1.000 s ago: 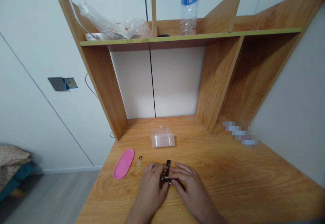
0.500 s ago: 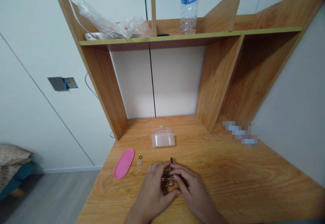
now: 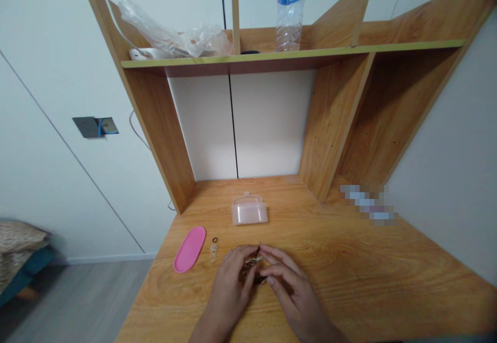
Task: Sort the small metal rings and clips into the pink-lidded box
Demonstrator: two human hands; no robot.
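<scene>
Where your left hand (image 3: pixel 233 275) rests: its fingers curl half closed over a small cluster, thumb tucked inward; I cannot tell how firmly it holds anything.
Right hand (image 3: pixel 289 286): it faces the other, thumb and fingers bent and partly apart; whether it pinches a piece is hidden.
Slim dark piece (image 3: pixel 257 253): it sits between your two hands' fingertips, tilted towards upright.
Small shiny pieces (image 3: pixel 249 265): they lie between your hands, partly covered, too hidden to count.
Pale rings (image 3: pixel 213 249): these already lie apart on the table (image 3: pixel 349 275), a dark ring (image 3: pixel 215 240) just beyond.
Pink tray (image 3: pixel 189 250): it lies left of the rings.
Translucent box (image 3: pixel 249 213): it stands beyond your hands.
Progress: you seem partway; the rings look set out, the cluster unfinished.
</scene>
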